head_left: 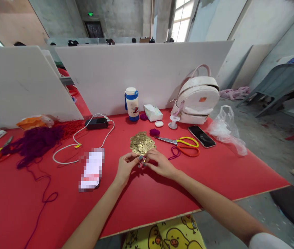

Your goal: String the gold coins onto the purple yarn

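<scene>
Both hands meet at the middle of the red table (pixel 147 200), just in front of a pile of gold coins (pixel 141 141). My left hand (pixel 126 167) has its thumb and fingers pinched together on something small. From the right, my right hand (pixel 159 164) pinches at the same spot, its fingertips nearly touching the left ones. What they hold is too small to make out. Behind the coins lies a small purple yarn ball (pixel 154 132). Scissors with yellow and orange handles (pixel 179 142) lie to the right, beside a loop of purple yarn (pixel 174 153).
A lit phone (pixel 92 169), a white cable (pixel 65 162) and tangled purple yarn (pixel 36 140) lie left. Behind stand a bottle (pixel 131 105), tissues (pixel 153 112) and a white backpack (pixel 197 98). A dark phone (pixel 201 136) and plastic bag (pixel 227 128) lie right.
</scene>
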{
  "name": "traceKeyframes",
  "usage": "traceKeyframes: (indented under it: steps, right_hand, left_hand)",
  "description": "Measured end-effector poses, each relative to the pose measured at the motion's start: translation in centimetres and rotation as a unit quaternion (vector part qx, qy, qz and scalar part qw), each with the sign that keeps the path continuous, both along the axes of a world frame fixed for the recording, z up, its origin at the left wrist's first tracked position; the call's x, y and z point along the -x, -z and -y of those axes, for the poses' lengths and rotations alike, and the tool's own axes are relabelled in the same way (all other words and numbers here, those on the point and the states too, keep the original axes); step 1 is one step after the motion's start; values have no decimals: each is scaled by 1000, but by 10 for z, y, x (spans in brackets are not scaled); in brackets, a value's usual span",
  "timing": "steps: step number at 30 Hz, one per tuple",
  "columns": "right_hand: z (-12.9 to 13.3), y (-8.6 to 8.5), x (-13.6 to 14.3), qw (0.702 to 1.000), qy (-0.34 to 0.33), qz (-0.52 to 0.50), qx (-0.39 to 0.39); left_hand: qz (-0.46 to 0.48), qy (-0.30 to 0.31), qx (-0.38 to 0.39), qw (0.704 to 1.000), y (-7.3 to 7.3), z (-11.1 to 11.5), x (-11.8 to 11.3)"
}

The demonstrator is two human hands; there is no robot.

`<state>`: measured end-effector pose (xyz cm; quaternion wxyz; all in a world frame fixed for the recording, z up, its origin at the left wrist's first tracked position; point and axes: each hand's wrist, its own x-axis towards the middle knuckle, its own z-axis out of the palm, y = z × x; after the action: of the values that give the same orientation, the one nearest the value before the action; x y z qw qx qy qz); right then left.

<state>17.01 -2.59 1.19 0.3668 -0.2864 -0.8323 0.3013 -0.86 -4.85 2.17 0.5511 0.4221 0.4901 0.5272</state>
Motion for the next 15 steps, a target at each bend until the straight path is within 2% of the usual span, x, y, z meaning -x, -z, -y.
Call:
traceKeyframes:
  steps: [7, 11, 15]
  right_hand:
    - [-8, 7, -2, 999, 35, 11, 38]
    - [-9, -4, -14, 999, 29, 21, 25]
    - [-4, -18, -45, 995, 72, 64, 7]
  left_hand:
    - [-3, 23, 4, 1000, -1, 0, -2]
    - [-52, 7, -20, 998, -10, 3, 1]
    - [-148, -31, -69, 986, -21, 25, 17]
